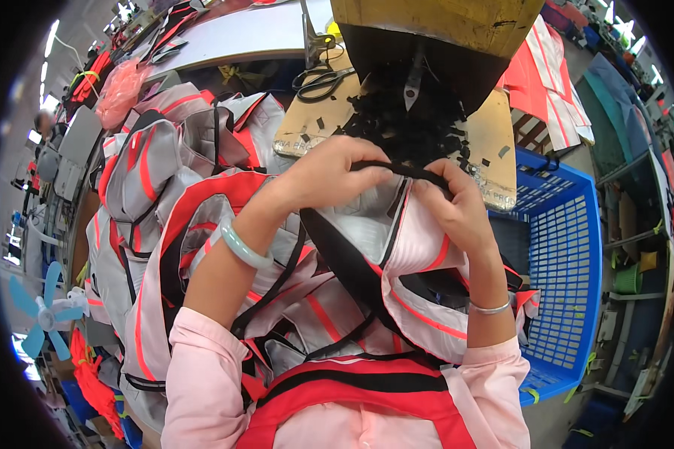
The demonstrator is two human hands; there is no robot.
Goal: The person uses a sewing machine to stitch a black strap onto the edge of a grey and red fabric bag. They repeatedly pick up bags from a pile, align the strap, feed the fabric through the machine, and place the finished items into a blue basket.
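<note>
My left hand pinches a black fabric band along the top edge of a sewn grey, pink and black fabric piece. My right hand grips the same band a little to the right, thumb and fingers closed on it. Between the hands the band arches up, and the piece hangs below it into my lap. Just beyond the band stands a machine with a pointed metal blade under a yellow and black housing. Whether the band touches the machine's board cannot be told.
Black scraps cover the machine's wooden board. Black-handled scissors lie at its left. More sewn grey and red pieces are heaped on my left. A blue plastic basket stands at right, a blue fan at far left.
</note>
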